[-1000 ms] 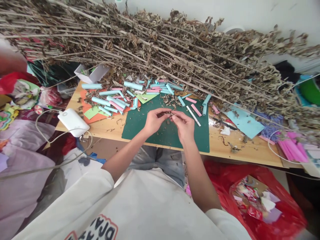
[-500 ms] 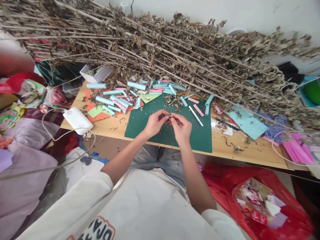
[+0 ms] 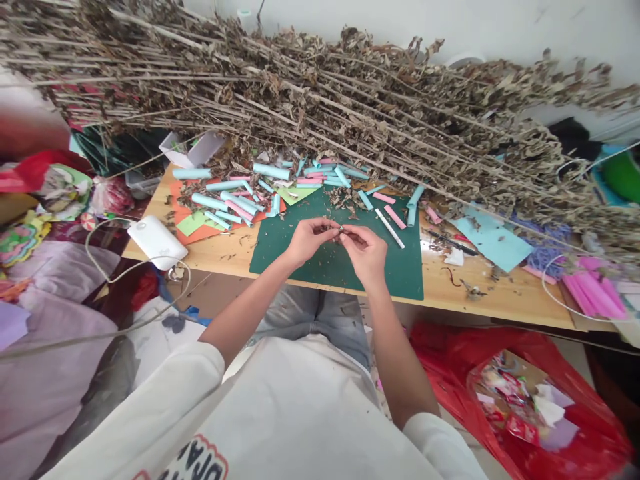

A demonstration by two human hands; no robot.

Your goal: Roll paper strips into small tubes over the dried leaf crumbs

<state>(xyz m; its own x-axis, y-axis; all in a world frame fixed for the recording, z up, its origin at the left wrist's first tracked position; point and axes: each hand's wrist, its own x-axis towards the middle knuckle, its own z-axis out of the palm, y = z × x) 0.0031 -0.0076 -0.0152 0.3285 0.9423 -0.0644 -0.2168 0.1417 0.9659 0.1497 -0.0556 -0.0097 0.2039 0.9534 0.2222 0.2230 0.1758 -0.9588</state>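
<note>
Over the green cutting mat (image 3: 290, 257), my left hand (image 3: 310, 241) and my right hand (image 3: 367, 253) meet at the fingertips. Both are closed in a pinch around a small crumpled dried leaf (image 3: 341, 229), mostly hidden by the fingers. Just beyond them lies a little heap of dried leaves (image 3: 344, 199). A thin white paper tube (image 3: 390, 228) rests on the mat to the right, near a pink paper tube (image 3: 395, 217). Several blue and pink rolled paper tubes (image 3: 210, 201) are strewn at the left and back.
A large stack of dried leafy stalks (image 3: 310, 100) spans the back of the wooden table (image 3: 520, 297). At the left edge sits a white power bank (image 3: 157, 241) with its cable. Blue paper (image 3: 495, 237) and a black pen (image 3: 453, 243) lie right. Below hangs a red bag (image 3: 445, 347) of scraps.
My fingertips have shifted slightly against each other, still pinching the dried leaf. My right hand is turned a little differently. The view has moved slightly.
</note>
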